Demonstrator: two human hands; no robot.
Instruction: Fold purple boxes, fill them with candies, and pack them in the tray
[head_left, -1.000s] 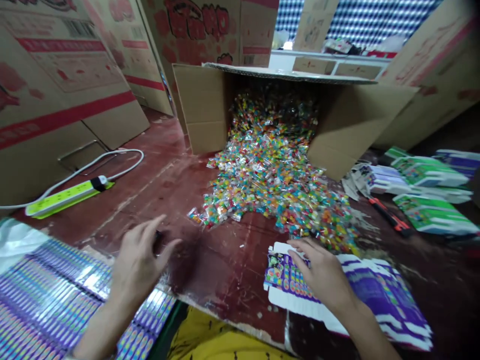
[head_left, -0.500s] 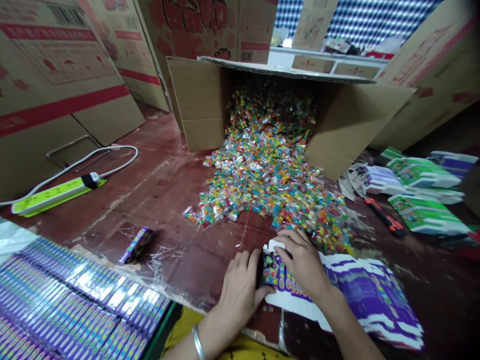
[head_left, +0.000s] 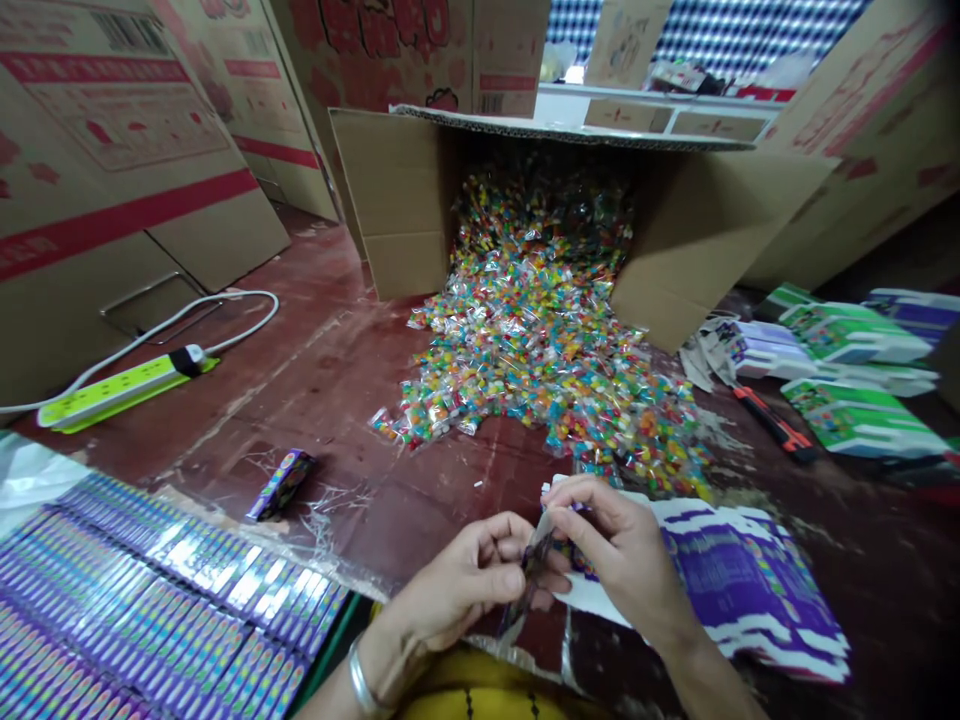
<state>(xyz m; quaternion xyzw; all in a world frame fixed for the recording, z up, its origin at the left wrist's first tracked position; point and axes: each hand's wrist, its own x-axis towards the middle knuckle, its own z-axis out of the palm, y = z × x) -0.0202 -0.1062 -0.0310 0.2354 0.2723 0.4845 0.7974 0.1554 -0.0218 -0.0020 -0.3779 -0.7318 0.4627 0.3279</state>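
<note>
My left hand is closed around a small purple carton, its thumb on the near face. The carton is raised near the table's front edge and seen nearly edge-on, so I cannot tell whether it is flat or opened out. With thumb and fingertips, my right hand pinches the pale flap at the carton's upper end. Beneath and beside the right hand lies a spread of flat purple cartons with white flaps. Beyond both hands is a heap of clear packets of colourful candies, spilling from a cardboard box.
Rows of filled-looking purple cartons stand at the lower left. One purple carton lies alone on the red table. A yellow-green power strip is at left; a red-and-black cutter and green flat cartons are at right.
Both hands have come up from the flat cartons. One carton is now lifted between them, held by the left hand and pinched at its top by the right.
</note>
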